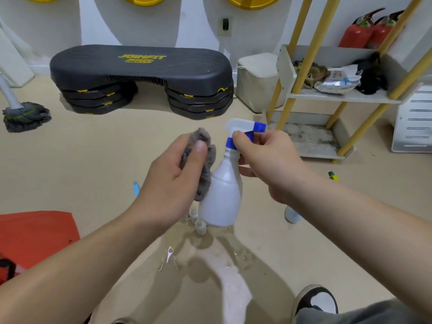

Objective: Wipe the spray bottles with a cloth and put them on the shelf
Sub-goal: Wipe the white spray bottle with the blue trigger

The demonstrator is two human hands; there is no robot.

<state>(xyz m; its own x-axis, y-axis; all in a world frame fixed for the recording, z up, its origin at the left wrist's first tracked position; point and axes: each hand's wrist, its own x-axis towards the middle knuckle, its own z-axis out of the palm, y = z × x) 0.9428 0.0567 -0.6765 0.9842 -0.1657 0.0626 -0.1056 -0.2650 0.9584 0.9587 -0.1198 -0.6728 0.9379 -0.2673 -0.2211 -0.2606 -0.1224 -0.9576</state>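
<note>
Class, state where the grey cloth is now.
The grey cloth sits mid-frame in the head view, bunched in the left hand against the white spray bottle.

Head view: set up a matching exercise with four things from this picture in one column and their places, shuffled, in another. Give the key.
1 spray bottle
2 grey cloth
3 mop
4 red fire extinguishers

A on the floor, far left
B gripped in the left hand
C behind the shelf, upper right
D held by its neck in the right hand

Pairs: 1-D, 2-B, 3-A, 4-C
</note>
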